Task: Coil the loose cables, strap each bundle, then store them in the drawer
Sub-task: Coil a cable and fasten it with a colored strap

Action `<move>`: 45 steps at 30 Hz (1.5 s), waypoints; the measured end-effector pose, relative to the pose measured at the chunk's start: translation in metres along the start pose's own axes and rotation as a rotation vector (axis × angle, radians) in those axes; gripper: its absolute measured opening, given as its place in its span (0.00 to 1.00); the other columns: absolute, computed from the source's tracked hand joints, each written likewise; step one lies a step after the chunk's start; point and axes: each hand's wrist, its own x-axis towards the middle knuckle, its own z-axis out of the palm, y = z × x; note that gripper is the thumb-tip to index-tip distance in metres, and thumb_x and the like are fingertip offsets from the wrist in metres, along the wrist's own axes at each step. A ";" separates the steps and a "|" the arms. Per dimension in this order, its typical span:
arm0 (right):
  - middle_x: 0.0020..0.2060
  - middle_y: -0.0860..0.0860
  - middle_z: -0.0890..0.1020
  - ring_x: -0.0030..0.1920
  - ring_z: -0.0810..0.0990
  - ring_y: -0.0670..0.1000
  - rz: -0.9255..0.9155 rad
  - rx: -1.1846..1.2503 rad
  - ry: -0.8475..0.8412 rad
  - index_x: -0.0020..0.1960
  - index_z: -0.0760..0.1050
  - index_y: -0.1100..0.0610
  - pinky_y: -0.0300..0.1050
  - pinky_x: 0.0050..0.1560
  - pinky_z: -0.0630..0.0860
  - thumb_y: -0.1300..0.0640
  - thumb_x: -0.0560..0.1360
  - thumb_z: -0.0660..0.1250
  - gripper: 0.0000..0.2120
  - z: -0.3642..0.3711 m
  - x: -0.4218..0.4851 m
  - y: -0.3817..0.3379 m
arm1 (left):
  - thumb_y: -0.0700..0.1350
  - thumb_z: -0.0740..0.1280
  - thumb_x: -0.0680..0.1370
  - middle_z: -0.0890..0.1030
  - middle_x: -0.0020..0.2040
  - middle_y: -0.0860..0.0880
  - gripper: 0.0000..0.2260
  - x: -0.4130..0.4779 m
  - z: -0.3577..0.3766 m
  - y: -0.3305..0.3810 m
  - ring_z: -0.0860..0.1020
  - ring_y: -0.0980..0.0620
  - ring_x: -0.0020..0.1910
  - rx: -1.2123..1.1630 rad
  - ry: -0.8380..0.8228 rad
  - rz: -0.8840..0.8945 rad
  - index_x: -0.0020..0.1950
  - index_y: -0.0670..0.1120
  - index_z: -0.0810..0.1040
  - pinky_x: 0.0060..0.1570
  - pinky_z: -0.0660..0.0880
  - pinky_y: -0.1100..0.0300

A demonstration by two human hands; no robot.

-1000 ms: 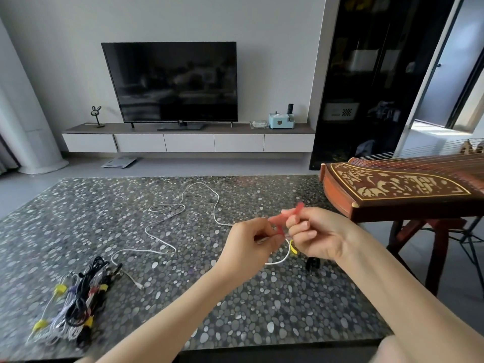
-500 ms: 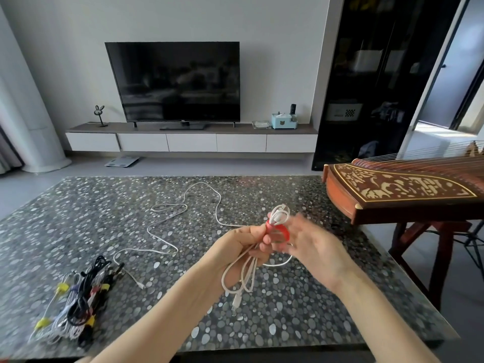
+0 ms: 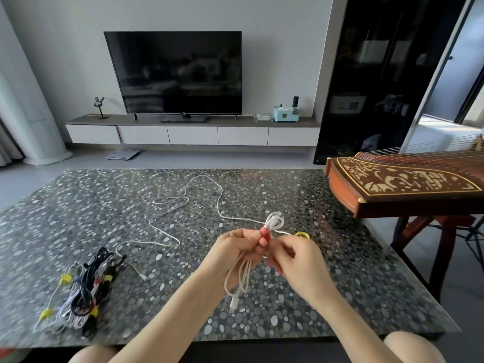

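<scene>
Gripping coiled white cable (image 3: 243,276) in curled left hand (image 3: 235,247), raised over near counter (image 3: 314,297) to keep loops hanging tidy. Pinching red strap (image 3: 264,233) at coil top with right hand (image 3: 296,258), probably cinching. Strapped bundles (image 3: 81,292) parked near left; loose cable (image 3: 167,226) and yellow strap (image 3: 302,235) waiting beyond.

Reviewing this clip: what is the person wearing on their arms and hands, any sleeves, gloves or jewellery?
Both forearms are bare to the frame's lower edge, with no sleeves in view. The left hand and right hand are ungloved; no watch, bracelet or ring shows.
</scene>
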 end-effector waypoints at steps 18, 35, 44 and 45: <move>0.23 0.52 0.75 0.19 0.70 0.44 0.870 1.005 -0.147 0.35 0.77 0.66 0.33 0.17 0.67 0.64 0.77 0.63 0.13 -0.010 0.018 -0.026 | 0.37 0.68 0.73 0.78 0.34 0.47 0.02 -0.003 -0.020 -0.004 0.76 0.49 0.33 1.558 -0.093 1.131 0.42 0.38 0.78 0.36 0.72 0.58; 0.42 0.53 0.84 0.45 0.84 0.54 0.074 0.498 -0.185 0.52 0.81 0.52 0.55 0.50 0.79 0.50 0.78 0.65 0.09 -0.007 0.008 0.000 | 0.35 0.63 0.72 0.74 0.29 0.46 0.06 -0.008 0.003 0.002 0.71 0.55 0.23 -0.264 -0.226 -0.186 0.38 0.37 0.78 0.21 0.65 0.69; 0.28 0.43 0.79 0.32 0.77 0.44 -0.114 -0.020 0.188 0.37 0.80 0.52 0.31 0.31 0.69 0.62 0.77 0.65 0.12 0.022 -0.007 -0.007 | 0.38 0.60 0.76 0.72 0.26 0.47 0.14 -0.006 0.001 -0.003 0.68 0.57 0.22 -0.172 -0.019 0.014 0.31 0.39 0.77 0.23 0.64 0.70; 0.27 0.42 0.77 0.32 0.76 0.43 -0.141 -0.091 0.219 0.36 0.79 0.53 0.30 0.31 0.67 0.62 0.77 0.65 0.12 0.024 -0.008 -0.009 | 0.39 0.64 0.75 0.74 0.26 0.47 0.11 -0.007 0.001 -0.005 0.70 0.56 0.23 -0.014 0.048 0.114 0.32 0.39 0.77 0.25 0.67 0.69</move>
